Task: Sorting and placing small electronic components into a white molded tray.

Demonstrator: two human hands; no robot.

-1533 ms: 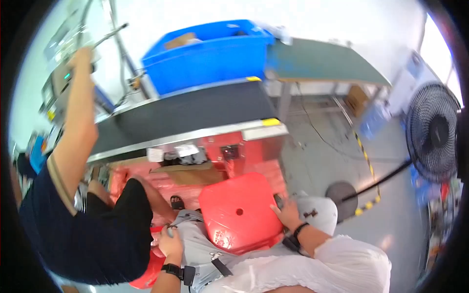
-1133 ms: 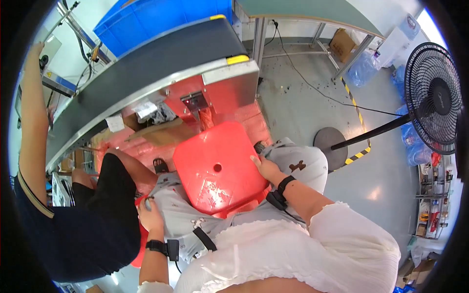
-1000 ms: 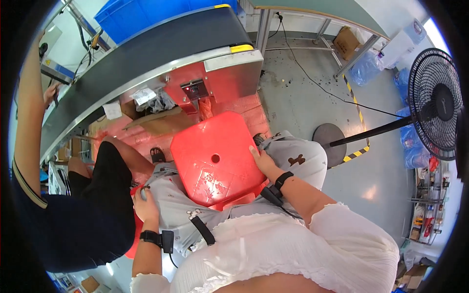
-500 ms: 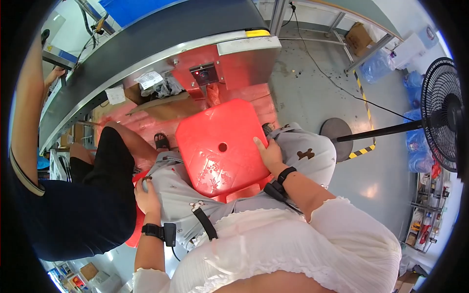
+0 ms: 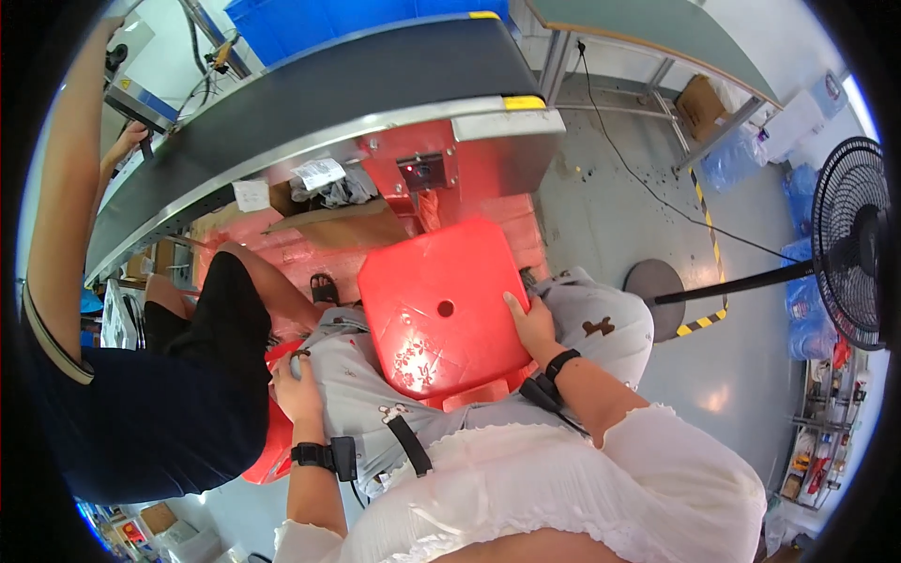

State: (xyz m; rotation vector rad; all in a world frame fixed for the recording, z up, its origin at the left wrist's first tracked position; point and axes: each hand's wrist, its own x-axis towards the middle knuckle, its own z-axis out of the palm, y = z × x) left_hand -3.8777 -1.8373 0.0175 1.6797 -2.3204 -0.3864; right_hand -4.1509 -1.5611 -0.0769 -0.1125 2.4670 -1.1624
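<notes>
Stool (image 5: 427, 324) is between the person's knees, seat up, just short of the conveyor (image 5: 357, 94). Right hand (image 5: 537, 330) on its right edge, thumb on top; can't tell if that grip is clenched. Left hand (image 5: 300, 394) on left thigh, fingers curled, small dark item at the tips; can't tell if that grip holds it. Conveyor blocks ahead, cardboard (image 5: 347, 225) under it. Co-worker (image 5: 169, 422) crowds the left. Fan (image 5: 849, 244) base sits near the right knee, cord (image 5: 638, 178) across floor toward desk (image 5: 648, 28). Blue bin (image 5: 310, 28) beyond conveyor, jugs (image 5: 807, 291) far right.
</notes>
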